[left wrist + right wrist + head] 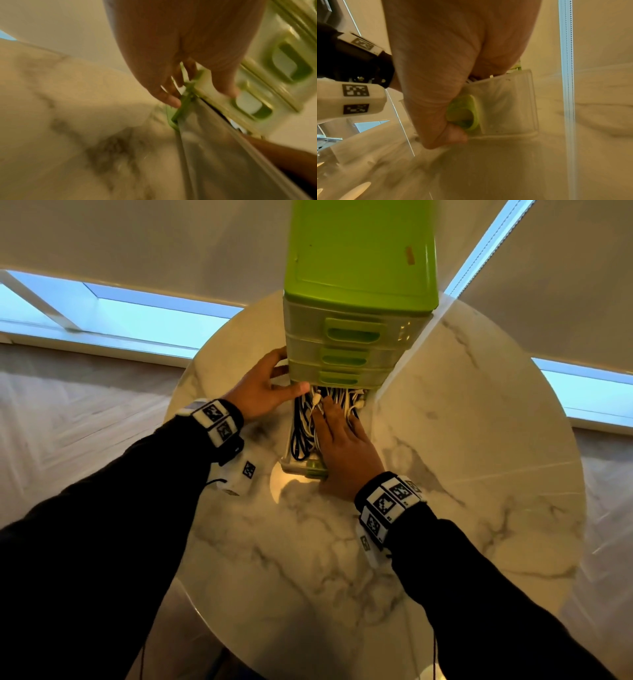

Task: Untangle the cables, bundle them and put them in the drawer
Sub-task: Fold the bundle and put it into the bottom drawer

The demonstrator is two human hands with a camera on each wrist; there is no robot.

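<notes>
Black and white cables (303, 426), seemingly soft, light and springy, fill the open translucent bottom drawer (286, 462) under your right hand (346, 446), which lies flat, fingers straight, pressing them down. Your left hand (260, 392) clasps the corner of the green plastic drawer cabinet (359, 268). Take hold at the drawer front beneath your palm.

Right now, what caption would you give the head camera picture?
Left hand steadies the green drawer unit while right hand presses cables into the open bottom drawer.
</notes>
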